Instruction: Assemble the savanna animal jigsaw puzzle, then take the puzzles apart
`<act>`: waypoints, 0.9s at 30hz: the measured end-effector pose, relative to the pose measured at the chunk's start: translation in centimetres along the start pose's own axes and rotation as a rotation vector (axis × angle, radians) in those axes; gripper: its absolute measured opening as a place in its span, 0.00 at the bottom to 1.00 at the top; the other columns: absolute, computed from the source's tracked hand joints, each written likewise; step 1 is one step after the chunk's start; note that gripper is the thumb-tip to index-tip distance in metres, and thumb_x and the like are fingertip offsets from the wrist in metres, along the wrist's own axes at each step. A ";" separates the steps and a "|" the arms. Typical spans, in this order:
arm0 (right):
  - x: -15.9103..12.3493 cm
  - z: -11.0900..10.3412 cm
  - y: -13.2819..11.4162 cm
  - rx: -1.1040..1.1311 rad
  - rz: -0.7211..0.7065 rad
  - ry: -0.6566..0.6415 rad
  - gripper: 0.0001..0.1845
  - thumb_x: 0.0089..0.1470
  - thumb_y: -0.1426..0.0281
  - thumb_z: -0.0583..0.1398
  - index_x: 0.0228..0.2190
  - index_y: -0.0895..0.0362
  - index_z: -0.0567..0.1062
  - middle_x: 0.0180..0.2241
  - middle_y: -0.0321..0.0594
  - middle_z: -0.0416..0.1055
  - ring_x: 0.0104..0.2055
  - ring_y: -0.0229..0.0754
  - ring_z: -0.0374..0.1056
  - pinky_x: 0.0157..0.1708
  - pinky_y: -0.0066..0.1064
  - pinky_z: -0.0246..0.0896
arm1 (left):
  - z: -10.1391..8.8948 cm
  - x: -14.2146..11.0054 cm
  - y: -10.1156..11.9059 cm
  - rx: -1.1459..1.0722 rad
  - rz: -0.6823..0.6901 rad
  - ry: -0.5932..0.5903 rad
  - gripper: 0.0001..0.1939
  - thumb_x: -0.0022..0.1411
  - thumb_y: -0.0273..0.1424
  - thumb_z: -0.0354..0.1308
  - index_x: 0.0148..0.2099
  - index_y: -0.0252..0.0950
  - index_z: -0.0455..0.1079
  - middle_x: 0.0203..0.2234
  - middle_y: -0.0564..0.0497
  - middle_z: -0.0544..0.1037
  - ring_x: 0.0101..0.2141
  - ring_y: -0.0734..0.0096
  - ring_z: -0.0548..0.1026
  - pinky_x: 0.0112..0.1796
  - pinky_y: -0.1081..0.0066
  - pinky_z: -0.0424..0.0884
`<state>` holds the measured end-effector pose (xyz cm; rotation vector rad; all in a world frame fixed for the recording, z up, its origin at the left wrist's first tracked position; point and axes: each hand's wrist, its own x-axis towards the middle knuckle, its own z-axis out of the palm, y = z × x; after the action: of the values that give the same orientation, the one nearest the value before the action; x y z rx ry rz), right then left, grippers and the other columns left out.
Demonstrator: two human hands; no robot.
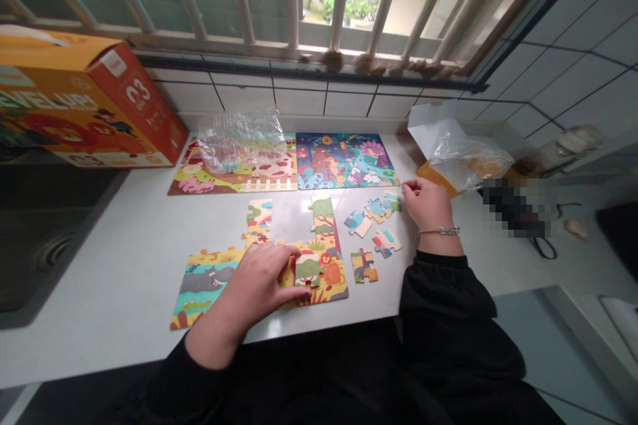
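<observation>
My left hand (266, 273) is closed on a green-and-cream puzzle piece (308, 269), pinched between thumb and fingers. That piece is over the partly joined jigsaw (207, 284), which shows a hippo, a crocodile and a lion. Two arms of joined pieces stick up from its far side, a left column (260, 218) and a right column (323, 219). My right hand (429, 207) has its fingers curled together, right of the loose pieces; whatever they grip is hidden. Near it lie a blue animal piece (357, 222), a red-and-blue piece (386, 242) and a tree-and-leopard piece (365, 266).
Behind lie a farm puzzle (272, 169) under crumpled clear plastic (239, 139) and a dark-blue forest puzzle (346, 161). An orange box (144, 106) stands at left by the sink (112, 196). An opened box (433, 126) with plastic is at back right. Window bars rise behind.
</observation>
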<state>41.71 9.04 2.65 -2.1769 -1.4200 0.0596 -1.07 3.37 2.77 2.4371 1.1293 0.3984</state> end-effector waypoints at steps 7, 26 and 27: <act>-0.6 -0.8 0.0 -0.031 -0.084 -0.055 0.16 0.63 0.67 0.60 0.44 0.57 0.88 0.44 0.53 0.86 0.45 0.56 0.79 0.51 0.46 0.73 | 0.0 0.1 0.0 -0.001 -0.016 -0.004 0.29 0.60 0.52 0.79 0.53 0.40 0.77 0.44 0.46 0.85 0.45 0.46 0.81 0.48 0.53 0.72; -8.1 -6.4 9.8 -0.140 -0.036 -0.182 0.29 0.56 0.57 0.69 0.56 0.55 0.80 0.51 0.54 0.84 0.50 0.60 0.81 0.54 0.51 0.76 | 0.0 0.1 -0.1 -0.019 -0.001 0.004 0.26 0.64 0.51 0.76 0.55 0.41 0.77 0.42 0.47 0.84 0.43 0.48 0.81 0.47 0.56 0.72; -8.1 -6.5 9.7 -0.121 -0.035 -0.187 0.30 0.55 0.57 0.69 0.57 0.55 0.79 0.51 0.54 0.84 0.50 0.59 0.81 0.53 0.50 0.77 | 0.0 0.1 -0.1 -0.018 0.000 0.007 0.26 0.64 0.50 0.76 0.55 0.41 0.77 0.42 0.47 0.84 0.43 0.48 0.81 0.47 0.56 0.72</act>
<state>48.32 -3.56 1.80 -2.2939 -1.6019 0.1726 -1.05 3.53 2.70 2.4219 1.1246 0.4157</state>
